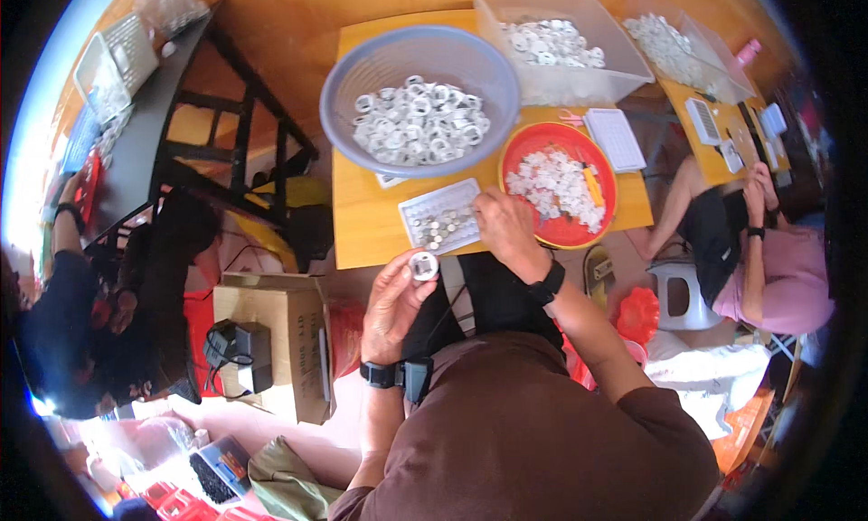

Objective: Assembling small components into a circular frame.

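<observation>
Between the thumb and fingers of my left hand (391,306) is a white round plastic part (423,266) with a dark recess in its middle, held up just off the table's front edge. My right hand (506,230) is over the right end of a white shallow tray (418,201), its fingers pinched together; whatever they hold is hidden. Small silvery round pieces (434,230) lie loose in that tray. Right of my right hand, a red round tray (509,150) holds a heap of small white plastic pieces (553,185) and a yellow strip (593,187).
Behind the tray stands a large blue-grey basin (330,96) of white round parts. A clear bin (579,83) with similar parts, a white grid tray (617,140) and pink-handled scissors (571,117) are beside it. A cardboard box (271,340) sits at left. Other people sit on both sides.
</observation>
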{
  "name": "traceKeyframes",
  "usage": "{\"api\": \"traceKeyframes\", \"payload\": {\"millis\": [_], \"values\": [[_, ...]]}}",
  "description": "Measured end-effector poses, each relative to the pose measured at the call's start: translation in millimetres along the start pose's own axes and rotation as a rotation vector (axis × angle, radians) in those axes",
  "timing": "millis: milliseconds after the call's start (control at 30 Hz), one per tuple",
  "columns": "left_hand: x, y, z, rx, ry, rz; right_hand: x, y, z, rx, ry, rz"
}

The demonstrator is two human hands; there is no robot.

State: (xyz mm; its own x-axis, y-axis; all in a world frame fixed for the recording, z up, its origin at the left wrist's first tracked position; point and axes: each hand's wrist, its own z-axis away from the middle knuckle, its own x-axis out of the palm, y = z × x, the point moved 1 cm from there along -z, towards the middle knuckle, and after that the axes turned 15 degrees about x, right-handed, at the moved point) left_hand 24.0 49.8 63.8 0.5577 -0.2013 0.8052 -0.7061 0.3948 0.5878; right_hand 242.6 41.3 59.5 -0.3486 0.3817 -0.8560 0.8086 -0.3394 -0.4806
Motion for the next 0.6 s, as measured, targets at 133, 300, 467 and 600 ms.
{"api": "traceKeyframes", "payload": {"millis": [133,300,467,600], "values": [[2,-4,0,-0.011,0.019,0.008,-17,-12,4,-0.007,-0.048,-0.211],[1,-6,-1,-0.023,-0.006,-0.002,-51,-50,28,-0.016,-0.26,-0.633],[9,-5,0,-0.025,-0.022,-0.023,-52,-62,44,-0.2,-0.173,-0.608],[11,-6,2,0.001,-0.041,-0.069,-51,-65,49,-0.265,-0.108,-0.552]]}}
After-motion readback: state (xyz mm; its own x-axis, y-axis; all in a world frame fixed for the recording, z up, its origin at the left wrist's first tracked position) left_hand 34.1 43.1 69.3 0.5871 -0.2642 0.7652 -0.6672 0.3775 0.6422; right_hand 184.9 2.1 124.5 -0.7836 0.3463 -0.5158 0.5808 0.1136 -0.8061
